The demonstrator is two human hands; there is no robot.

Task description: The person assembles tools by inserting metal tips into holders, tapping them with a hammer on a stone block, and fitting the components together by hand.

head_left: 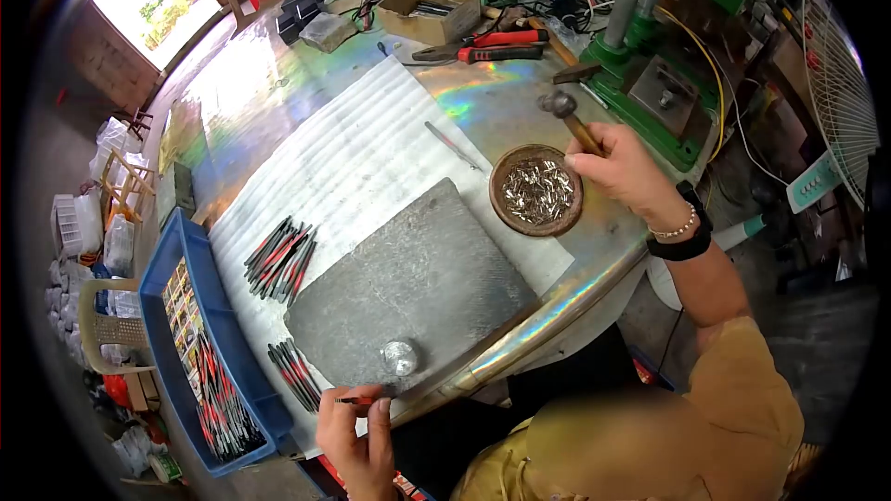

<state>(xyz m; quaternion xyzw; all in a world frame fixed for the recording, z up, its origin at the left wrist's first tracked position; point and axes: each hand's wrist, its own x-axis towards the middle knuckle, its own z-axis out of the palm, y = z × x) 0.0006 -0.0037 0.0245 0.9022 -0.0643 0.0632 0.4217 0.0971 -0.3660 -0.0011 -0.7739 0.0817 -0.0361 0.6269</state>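
My right hand (pixel 624 167) is closed round the wooden handle of a hammer (pixel 562 106), its metal head raised beside a round bowl (pixel 497 209) of small shiny metal pins (pixel 538 191). At the near edge of a grey metal slab (pixel 408 288), my left hand (pixel 355 445) pinches a slim red-and-black piece (pixel 357 400); most of the piece is hidden by the fingers. Close to that hand, a shiny rounded metal block (pixel 401 357) sits on the slab. Similar red-and-black pieces lie in a pile (pixel 281 260) and a smaller bunch (pixel 294 376) left of the slab.
A blue crate (pixel 269 399) at the left holds more such pieces. White foam sheet (pixel 343 148) lies under the slab, with a thin metal tool (pixel 452 146) on it. Pliers (pixel 501 46), a cardboard box (pixel 427 14), a green press (pixel 622 65) and a fan (pixel 840 83) stand beyond.
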